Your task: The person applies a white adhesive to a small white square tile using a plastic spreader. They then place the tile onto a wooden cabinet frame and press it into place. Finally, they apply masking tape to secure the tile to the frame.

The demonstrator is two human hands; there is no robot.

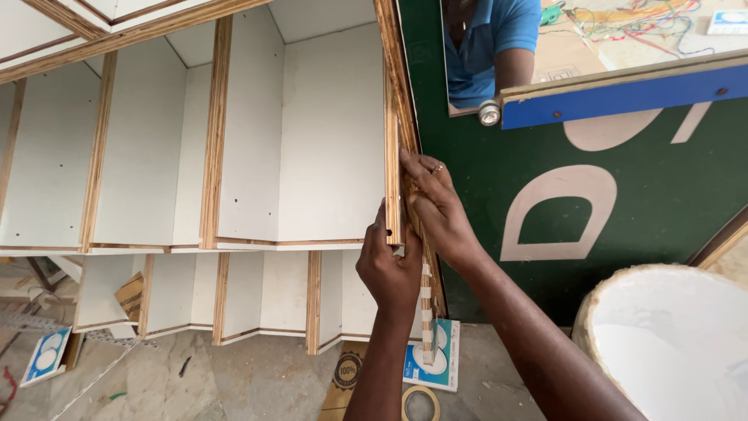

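a head-worn camera looks down at two bare hands working on the right-hand edge of a white shelf unit (257, 156) with raw plywood edges. the unit is split into open compartments in two rows, the upper row larger, the lower row smaller and nearer the floor.

the left hand (387, 269) grips the lower end of a vertical edge strip (393, 156), a narrow length of layered wood on the unit's rightmost upright. its fingers are curled together around the strip, the thumb on the near face. the right hand (438, 206) sits just above and to the right, fingers held together and laid flat along the strip's right side, pressing it against the panel; a ring shows on one finger. the two hands almost touch.

below the left hand a striped band (426, 312), possibly edge tape, hangs down from the strip; the view there is too narrow to be sure.

right of the hands stands a dark green board (639, 203) with large pale shapes painted on it. a blue-edged tabletop (623, 93) lies across the far right, and beside it stands another person in a blue shirt (487, 43). a white round tub (670, 335) sits near right. on the stone floor lie a roll of tape (421, 404), a flat blue and white box (446, 359) and a brown carton (347, 378).
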